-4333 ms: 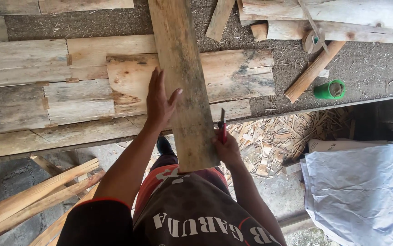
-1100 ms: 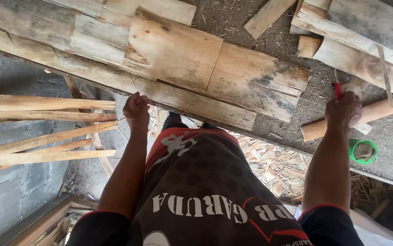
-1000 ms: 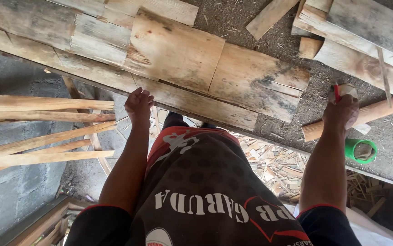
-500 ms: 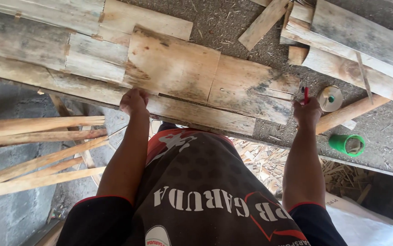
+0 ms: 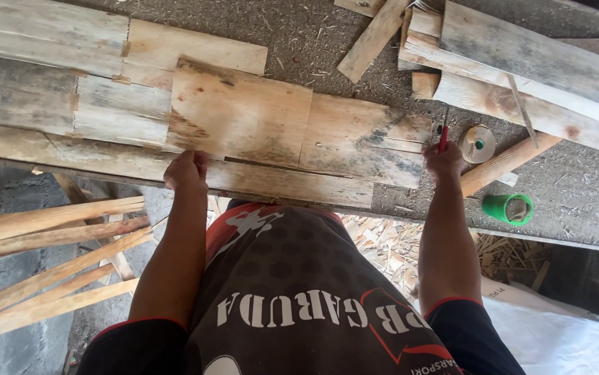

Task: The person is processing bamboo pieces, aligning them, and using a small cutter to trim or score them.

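A long weathered wooden plank (image 5: 292,182) lies along the near edge of the grey workbench (image 5: 591,201). My left hand (image 5: 186,171) grips that plank's near edge. My right hand (image 5: 443,160) rests on the bench at the plank's right end, closed around a thin red pencil (image 5: 444,137) that points away from me. Behind the plank lie several short pale boards (image 5: 240,114) side by side.
A green roll (image 5: 508,208) and a round white spool (image 5: 478,143) sit right of my right hand beside a round wooden stick (image 5: 504,163). Grey planks (image 5: 521,66) are stacked at the back right. Long slats (image 5: 49,229) lean below the bench at left; wood scraps (image 5: 397,246) litter the floor.
An upright board I steadied with my left hand is gone from in front of me. My left hand now grips the edge plank, and my right hand moved in beside its end.
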